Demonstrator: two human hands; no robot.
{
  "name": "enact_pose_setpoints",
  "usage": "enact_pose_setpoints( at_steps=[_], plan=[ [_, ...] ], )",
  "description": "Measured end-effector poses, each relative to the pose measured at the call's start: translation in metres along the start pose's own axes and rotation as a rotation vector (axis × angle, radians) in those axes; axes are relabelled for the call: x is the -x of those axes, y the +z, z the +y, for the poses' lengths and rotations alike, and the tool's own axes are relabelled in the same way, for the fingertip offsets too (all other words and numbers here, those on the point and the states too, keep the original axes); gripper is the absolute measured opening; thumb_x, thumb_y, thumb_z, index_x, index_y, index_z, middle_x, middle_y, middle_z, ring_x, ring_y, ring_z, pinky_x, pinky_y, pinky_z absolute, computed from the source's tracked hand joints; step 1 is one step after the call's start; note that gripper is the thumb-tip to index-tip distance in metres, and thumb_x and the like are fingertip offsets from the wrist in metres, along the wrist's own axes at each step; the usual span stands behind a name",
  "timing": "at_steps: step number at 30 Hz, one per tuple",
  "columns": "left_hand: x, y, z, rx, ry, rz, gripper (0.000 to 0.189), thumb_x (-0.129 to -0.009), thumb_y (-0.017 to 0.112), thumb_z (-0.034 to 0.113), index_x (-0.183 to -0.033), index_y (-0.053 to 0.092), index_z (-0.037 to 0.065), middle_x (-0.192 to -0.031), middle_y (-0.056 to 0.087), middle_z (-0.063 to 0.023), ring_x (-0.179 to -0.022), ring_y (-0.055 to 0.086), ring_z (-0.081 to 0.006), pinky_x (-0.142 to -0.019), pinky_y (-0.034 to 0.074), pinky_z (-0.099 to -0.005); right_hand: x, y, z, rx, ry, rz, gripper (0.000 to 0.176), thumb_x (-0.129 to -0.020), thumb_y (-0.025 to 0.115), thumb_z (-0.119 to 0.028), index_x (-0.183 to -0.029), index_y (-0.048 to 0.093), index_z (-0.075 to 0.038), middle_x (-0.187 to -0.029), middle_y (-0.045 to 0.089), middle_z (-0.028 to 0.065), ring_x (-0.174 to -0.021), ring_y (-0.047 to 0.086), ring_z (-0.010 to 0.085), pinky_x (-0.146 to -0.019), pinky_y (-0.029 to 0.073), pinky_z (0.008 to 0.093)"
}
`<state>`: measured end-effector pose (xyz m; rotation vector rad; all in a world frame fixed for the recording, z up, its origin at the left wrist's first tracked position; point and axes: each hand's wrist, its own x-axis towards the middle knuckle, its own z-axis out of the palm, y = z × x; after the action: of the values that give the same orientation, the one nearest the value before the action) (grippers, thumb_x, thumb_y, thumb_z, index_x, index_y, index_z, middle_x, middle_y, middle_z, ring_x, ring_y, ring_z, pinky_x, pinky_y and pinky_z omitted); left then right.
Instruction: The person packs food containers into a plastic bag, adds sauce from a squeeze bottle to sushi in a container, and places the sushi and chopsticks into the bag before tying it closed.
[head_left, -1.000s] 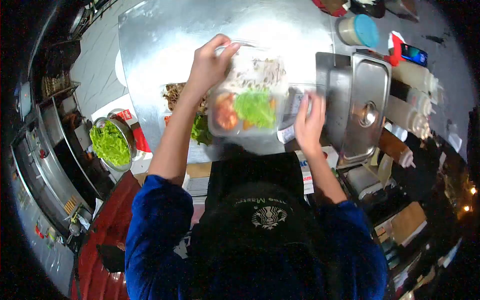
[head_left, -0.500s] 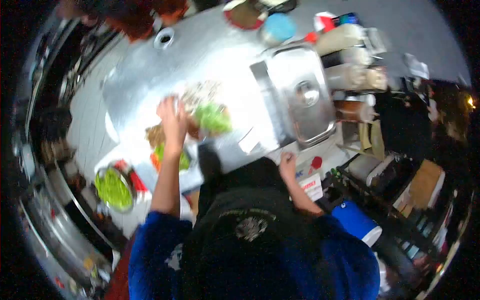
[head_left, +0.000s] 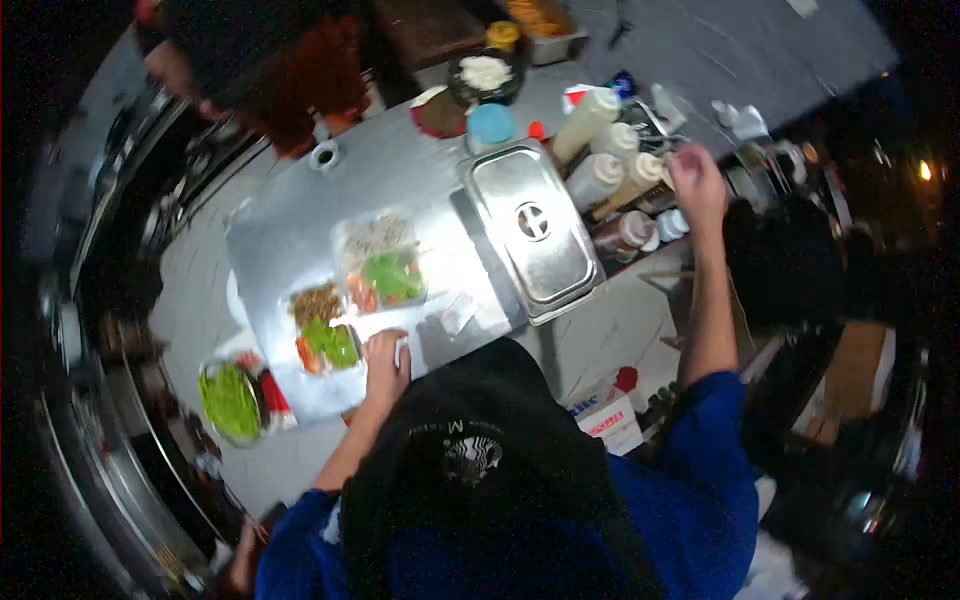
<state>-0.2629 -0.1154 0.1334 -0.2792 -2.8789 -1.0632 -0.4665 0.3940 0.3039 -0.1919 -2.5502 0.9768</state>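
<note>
My left hand (head_left: 385, 365) lies at the near edge of the metal work surface (head_left: 290, 235), fingers stretched out and nothing in them. Beside it is a clear container (head_left: 328, 342) with lettuce, orange-red pieces and browned chopped food. Just beyond sits a second clear container (head_left: 385, 272) holding lettuce, pinkish pieces and pale crumbly food. My right hand (head_left: 697, 185) is raised at the far right, by the squeeze bottles (head_left: 600, 178). Its fingers are bent and blurred; whether they touch or hold anything cannot be made out.
A lidded steel pan (head_left: 535, 225) stands right of the containers. A bowl of lettuce (head_left: 230, 400) is at the left. At the back are a blue-lidded tub (head_left: 490, 125), a bowl with white food (head_left: 485, 75) and a small cup (head_left: 324, 155). Another person (head_left: 260, 70) stands across the table.
My left hand has drawn back from above the containers to the near edge. My right hand has moved from the near edge up and right to the bottles. The view has shifted.
</note>
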Motion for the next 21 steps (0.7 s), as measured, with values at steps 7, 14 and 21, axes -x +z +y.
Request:
enact_pose_setpoints(
  at_steps=[7,14,21],
  plan=[
    [0.070,-0.050,0.003,-0.146,-0.156,0.161,0.026,-0.083,0.059,0.006,-0.108,0.055,0.007,-0.101,0.057,-0.0120,-0.100,0.054,-0.0299,-0.087,0.036,-0.0423,-0.191,0.144,0.078,0.261,-0.065,-0.696,0.066,-0.073,0.080,-0.045,-0.114,0.063,0.004,-0.099,0.069,0.0171,-0.081,0.068,0.0236,-0.074,0.052,0.0377],
    [0.162,-0.041,-0.030,-0.127,-0.575,0.411,0.027,-0.083,0.058,0.003,-0.110,0.056,0.007,-0.101,0.059,-0.0100,-0.096,0.057,-0.0257,-0.087,0.035,-0.0409,-0.193,0.152,0.059,0.399,-0.230,-0.512,0.060,-0.076,0.078,-0.047,-0.105,0.063,0.003,-0.095,0.068,0.0139,-0.087,0.063,0.0213,-0.079,0.049,0.0348],
    [0.087,-0.075,-0.033,0.087,-0.323,0.256,0.024,-0.083,0.062,0.014,-0.105,0.060,0.006,-0.102,0.061,-0.0103,-0.102,0.057,-0.0265,-0.094,0.035,-0.0396,-0.129,0.053,-0.113,0.234,-0.515,-0.244,0.045,-0.084,0.076,-0.027,-0.113,0.057,0.001,-0.096,0.064,0.0078,-0.088,0.057,0.0138,-0.081,0.047,0.0278]
  ],
)
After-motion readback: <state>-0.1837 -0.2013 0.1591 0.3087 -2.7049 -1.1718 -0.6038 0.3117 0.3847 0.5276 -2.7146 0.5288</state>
